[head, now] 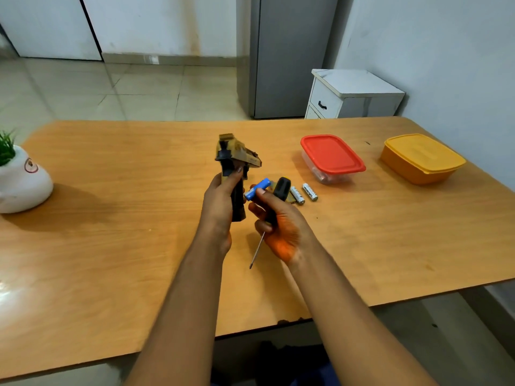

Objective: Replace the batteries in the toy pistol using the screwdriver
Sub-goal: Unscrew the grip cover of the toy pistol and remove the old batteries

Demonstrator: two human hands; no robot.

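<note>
Left hand [220, 199] wrapped round toy pistol [235, 174], held upright over tabletop [111, 246]. Right hand [278, 221] pinching blue battery [257, 188] beside the grip, screwdriver [271, 215] tucked in palm. Two silver batteries [303, 193] lying just beyond. Seemingly mid-swap; closing up left.

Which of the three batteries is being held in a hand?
The blue battery, pinched by the right hand, which also grips the screwdriver. The two silver batteries lie on the table.
</note>
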